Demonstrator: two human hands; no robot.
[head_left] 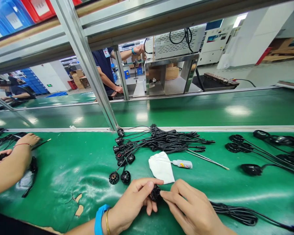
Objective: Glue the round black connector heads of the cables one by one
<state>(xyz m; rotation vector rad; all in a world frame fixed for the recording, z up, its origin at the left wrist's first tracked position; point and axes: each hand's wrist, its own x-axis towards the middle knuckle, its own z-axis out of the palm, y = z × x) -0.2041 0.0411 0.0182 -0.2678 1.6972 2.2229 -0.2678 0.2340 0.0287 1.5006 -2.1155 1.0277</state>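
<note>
My left hand (137,199) holds a small round black cable head (155,192) between thumb and fingers. At the right edge of that head, my right hand (191,205) has thumb and forefinger pinched; whatever lies between those tips is hidden. A coiled black cable (235,210) comes out beside my right hand. Just beyond the hands lie a white cloth (161,168) and a small clear dropper bottle (182,164), its thin tip over the cloth. Two loose round black heads (120,178) rest left of the cloth, near a pile of bundled black cables (171,140).
Thin metal tweezers or rods (208,160) lie by the cables. More black parts (251,169) are at the right. At the left, a co-worker's arms (14,163) reach over the green mat (93,153). A metal post (88,62) stands before the green conveyor belt (186,109).
</note>
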